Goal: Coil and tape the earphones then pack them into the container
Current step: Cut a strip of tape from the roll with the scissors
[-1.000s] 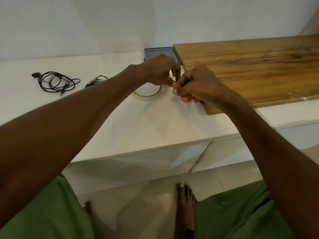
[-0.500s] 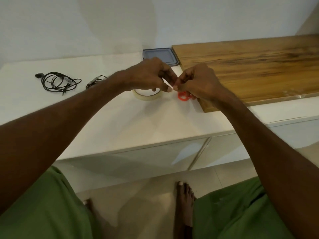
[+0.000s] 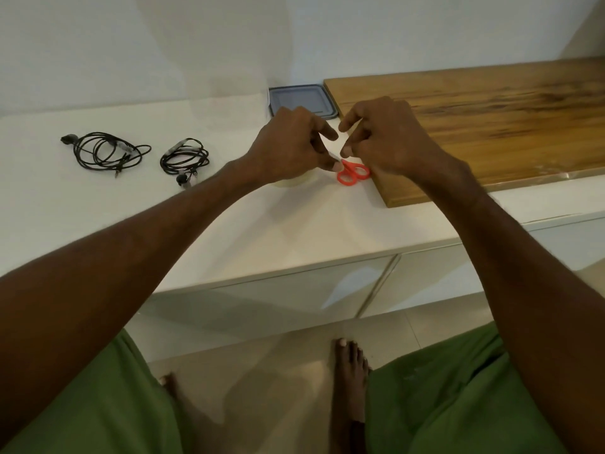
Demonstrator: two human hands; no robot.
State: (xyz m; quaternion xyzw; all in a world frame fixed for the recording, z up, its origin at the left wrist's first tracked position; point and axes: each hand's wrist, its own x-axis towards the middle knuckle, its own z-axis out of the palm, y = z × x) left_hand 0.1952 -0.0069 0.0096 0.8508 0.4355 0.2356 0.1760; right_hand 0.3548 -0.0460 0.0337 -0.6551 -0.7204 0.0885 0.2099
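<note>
Earphones [image 3: 104, 152] wait untaped, far left. Left hand [image 3: 288, 142] & right hand [image 3: 389, 136] now pull apart over tape roll [image 3: 294, 182] & scissors [image 3: 352, 173]. Fingers [image 3: 327, 131] curled, maybe stretching a tape strip, cannot tell.

A plain white wall [image 3: 163, 44] stands at the back. In front of it runs a long, smooth white counter top [image 3: 262, 231]. A big brown wooden board [image 3: 491, 126] lies on its right part. Shiny pale cupboard doors [image 3: 278, 299] sit under the counter, and light shines off them. The floor [image 3: 278, 371] has big pale tiles.
</note>
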